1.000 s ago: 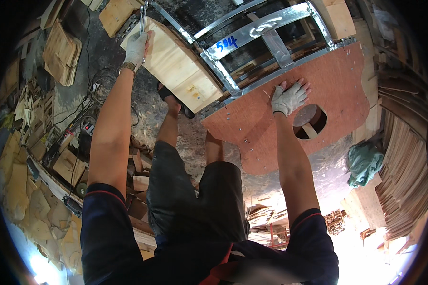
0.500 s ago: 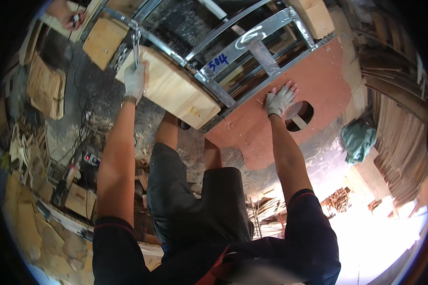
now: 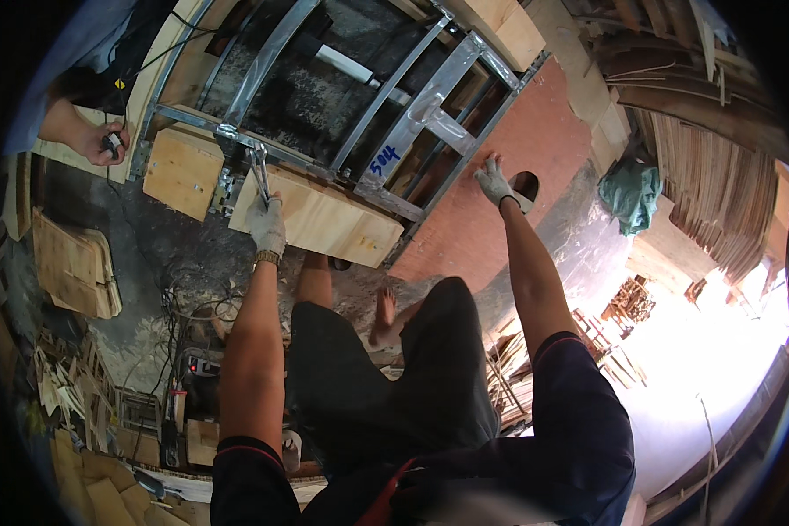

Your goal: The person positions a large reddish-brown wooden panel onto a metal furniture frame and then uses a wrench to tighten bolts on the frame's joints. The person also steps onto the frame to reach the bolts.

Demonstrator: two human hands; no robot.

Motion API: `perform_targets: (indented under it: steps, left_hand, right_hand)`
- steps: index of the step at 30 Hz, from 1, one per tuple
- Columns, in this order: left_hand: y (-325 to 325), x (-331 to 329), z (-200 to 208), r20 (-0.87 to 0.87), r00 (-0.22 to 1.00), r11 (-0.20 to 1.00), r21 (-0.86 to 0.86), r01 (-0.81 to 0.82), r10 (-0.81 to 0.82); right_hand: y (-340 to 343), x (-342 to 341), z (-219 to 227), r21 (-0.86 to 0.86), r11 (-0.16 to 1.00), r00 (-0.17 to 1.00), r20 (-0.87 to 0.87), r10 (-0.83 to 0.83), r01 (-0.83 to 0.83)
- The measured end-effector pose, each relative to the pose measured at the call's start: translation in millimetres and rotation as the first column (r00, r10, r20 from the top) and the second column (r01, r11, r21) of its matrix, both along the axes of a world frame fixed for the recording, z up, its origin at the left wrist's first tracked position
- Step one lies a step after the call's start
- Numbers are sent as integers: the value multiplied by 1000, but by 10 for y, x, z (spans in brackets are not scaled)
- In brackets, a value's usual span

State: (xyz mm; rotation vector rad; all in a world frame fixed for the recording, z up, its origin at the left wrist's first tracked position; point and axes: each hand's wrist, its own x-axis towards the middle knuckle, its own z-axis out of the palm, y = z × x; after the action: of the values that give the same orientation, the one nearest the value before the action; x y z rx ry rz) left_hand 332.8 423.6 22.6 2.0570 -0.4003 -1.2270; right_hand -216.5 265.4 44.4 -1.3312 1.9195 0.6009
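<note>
My left hand (image 3: 267, 226), in a light work glove, is closed around a metal tool that looks like pliers (image 3: 260, 170). The tool's far end meets a joint on the metal frame (image 3: 280, 147), just past a pale wooden block (image 3: 329, 215). My right hand (image 3: 494, 180), in a glove that bares the fingertips, rests with fingers spread on a reddish-brown board (image 3: 465, 223). It lies beside the oval hole in that board. Blue handwriting marks one flat bar of the frame.
Another person's hand (image 3: 105, 143) holds a small dark object at the upper left. A second wooden block (image 3: 181, 173) sits beside the frame. Stacked boards (image 3: 74, 263), cables (image 3: 168, 324) and scrap wood lie left; a green bag (image 3: 631, 195) and stacked wood sheets (image 3: 710, 188) stand right.
My view has shifted, bringing more of the frame and the other person's arm into sight. My left hand still grips the tool; my right hand stays on the board near the hole.
</note>
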Motion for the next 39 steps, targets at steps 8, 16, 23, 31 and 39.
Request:
perform_targets:
  steps: [8,16,23,31,39]
  left_hand:
    - [-22,-15,35,67,996,997,50,61,-64]
    - [-78,2,164,67,993,996,5,94,-94]
    - [62,-87,117,34,999,973,-231,-28,37]
    - [-17,-314,258,40,866,859,-159,-486,498]
    - [-1335,-1657,383,-39,938,929,-127,-347,345]
  right_hand:
    - [-485,-216,290,275,961,999,-2,-35,34]
    - [-1536,513,762,-517,847,978,80,190,-123]
    - [-1916,1653,650,-395,729,713,220,666,-559]
    - [-1558,2140,182,-251,780,338,795,503,-573]
    - [-1205,1523,133,82,847,769,471,432,-526]
